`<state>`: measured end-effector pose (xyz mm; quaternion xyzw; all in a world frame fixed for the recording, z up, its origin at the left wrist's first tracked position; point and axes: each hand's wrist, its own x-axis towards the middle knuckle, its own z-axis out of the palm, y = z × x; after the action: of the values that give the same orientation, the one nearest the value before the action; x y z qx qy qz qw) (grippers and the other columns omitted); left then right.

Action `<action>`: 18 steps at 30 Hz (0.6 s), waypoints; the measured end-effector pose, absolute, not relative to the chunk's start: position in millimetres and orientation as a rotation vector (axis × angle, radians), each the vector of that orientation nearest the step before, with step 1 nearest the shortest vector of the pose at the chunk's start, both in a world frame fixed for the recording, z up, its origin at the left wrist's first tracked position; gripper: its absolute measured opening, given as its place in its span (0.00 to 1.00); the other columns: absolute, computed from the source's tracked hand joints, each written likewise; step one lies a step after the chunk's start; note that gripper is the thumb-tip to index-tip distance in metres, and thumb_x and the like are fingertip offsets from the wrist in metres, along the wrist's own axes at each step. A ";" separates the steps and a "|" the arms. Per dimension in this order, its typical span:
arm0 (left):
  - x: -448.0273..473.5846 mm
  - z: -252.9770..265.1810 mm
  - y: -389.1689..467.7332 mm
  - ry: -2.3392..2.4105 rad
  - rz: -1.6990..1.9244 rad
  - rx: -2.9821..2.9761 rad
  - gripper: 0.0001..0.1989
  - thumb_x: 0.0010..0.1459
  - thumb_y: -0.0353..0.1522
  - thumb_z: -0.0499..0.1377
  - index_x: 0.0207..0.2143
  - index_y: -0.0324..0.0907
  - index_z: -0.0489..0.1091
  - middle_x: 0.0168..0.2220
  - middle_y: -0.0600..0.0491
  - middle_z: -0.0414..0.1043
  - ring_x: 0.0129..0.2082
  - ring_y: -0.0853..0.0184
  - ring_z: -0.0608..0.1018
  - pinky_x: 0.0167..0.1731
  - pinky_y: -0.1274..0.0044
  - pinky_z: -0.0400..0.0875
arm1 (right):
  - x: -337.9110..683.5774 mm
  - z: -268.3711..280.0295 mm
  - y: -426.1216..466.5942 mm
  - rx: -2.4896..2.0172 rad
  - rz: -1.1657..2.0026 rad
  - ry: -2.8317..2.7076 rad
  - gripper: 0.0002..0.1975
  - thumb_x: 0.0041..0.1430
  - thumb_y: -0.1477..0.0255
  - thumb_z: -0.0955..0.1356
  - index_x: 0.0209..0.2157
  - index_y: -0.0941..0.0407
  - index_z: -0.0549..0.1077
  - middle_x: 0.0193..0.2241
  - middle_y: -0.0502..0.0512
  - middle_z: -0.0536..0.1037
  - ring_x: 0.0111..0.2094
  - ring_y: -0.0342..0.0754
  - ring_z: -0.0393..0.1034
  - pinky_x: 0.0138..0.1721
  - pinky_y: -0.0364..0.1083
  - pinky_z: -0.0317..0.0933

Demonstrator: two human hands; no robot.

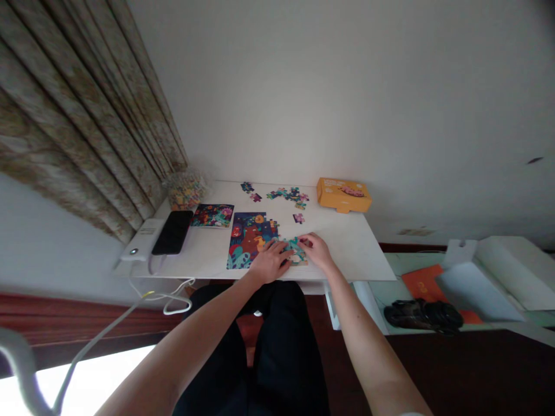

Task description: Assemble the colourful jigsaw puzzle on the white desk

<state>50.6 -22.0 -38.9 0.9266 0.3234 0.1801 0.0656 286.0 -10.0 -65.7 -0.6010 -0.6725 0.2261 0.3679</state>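
A partly assembled jigsaw puzzle lies near the front edge of the white table, its left side dark blue and brown, its lower right teal. My left hand rests flat over its lower middle, fingers stretched out and hiding some of the picture. At the puzzle's right edge, my right hand is closed in a pinch on a small teal puzzle piece, mostly covered by the fingers. A loose pink-purple puzzle piece lies just beyond this hand. Farther back are several scattered puzzle pieces, some overlapping or touching.
A yellow box stands at the back right. On the left are a picture card, a black phone with a cable, a white device and a clear bag of colourful bits. Right of the table lies a dark bottle.
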 end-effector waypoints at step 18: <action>53.2 -41.5 -21.7 0.932 0.482 2.816 0.18 0.72 0.37 0.51 0.60 0.47 0.70 0.63 0.50 0.71 0.65 0.59 0.70 0.69 0.58 0.54 | 281.9 -60.3 -11.4 -1.572 0.543 -1.686 0.10 0.62 0.63 0.69 0.37 0.53 0.81 0.36 0.55 0.80 0.34 0.49 0.72 0.40 0.47 0.67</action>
<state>53.2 -21.7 -41.5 0.9349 0.3094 0.1599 0.0681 281.9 -11.4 -60.3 -0.6148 -0.6594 0.2123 0.3770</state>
